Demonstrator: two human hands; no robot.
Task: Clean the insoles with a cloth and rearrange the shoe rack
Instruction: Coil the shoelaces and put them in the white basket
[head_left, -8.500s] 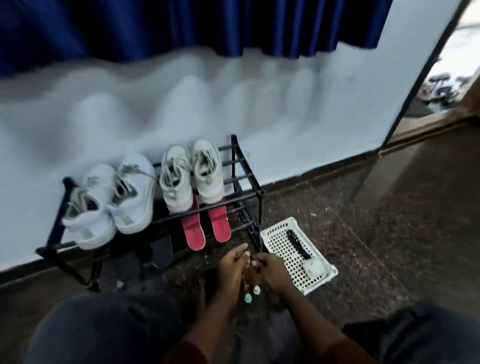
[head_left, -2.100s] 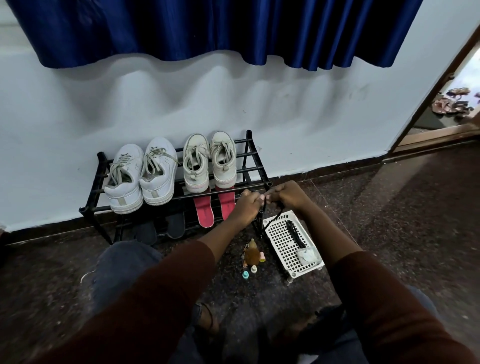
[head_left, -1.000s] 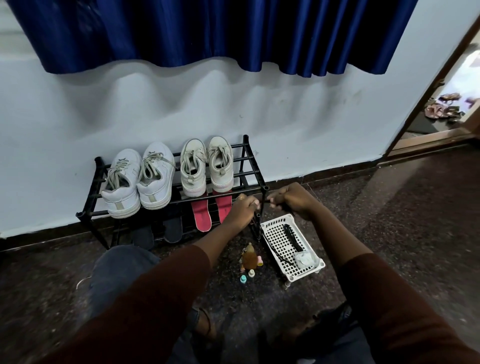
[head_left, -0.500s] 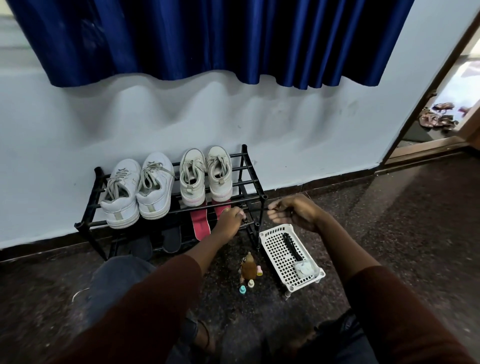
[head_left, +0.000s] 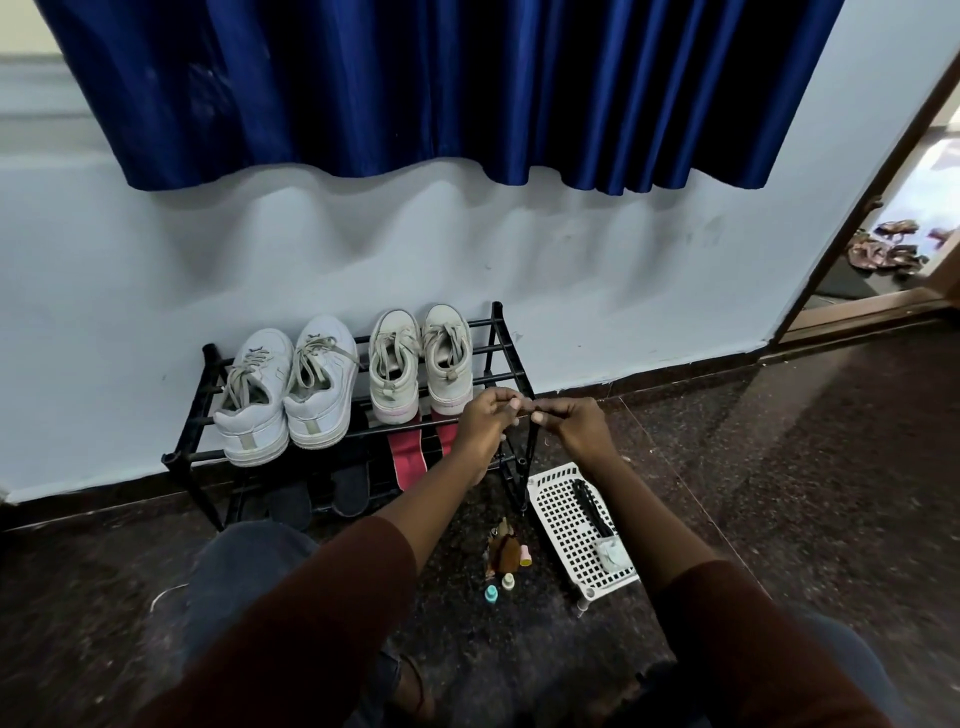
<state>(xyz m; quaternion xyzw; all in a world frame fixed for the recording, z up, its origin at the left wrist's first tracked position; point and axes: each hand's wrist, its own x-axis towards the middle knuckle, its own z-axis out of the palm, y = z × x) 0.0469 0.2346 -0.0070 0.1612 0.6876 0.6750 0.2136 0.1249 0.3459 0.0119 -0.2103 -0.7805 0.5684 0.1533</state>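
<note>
Left hand (head_left: 485, 421) and right hand (head_left: 574, 428) were held fingertip-to-fingertip at the shoe rack (head_left: 497, 314) front-right corner, fingers (head_left: 498, 402) curled, grasp not discernible; red insoles (head_left: 408, 457) were seen on the lower shelf at the left hand's 8 o'clock, wiping judged pending, cloth pickup needed next.

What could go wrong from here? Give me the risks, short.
1. The small bottle and loose caps stand on the floor right under the forearm of the left hand; a lowered arm or a shifted knee could knock them over.
2. The red insoles overhang the front of the shoe rack on its lower shelf, close to that hand; a brush could drag them off.
3. The white basket sits by the rack's front leg; sliding the rack could shove it.
</note>
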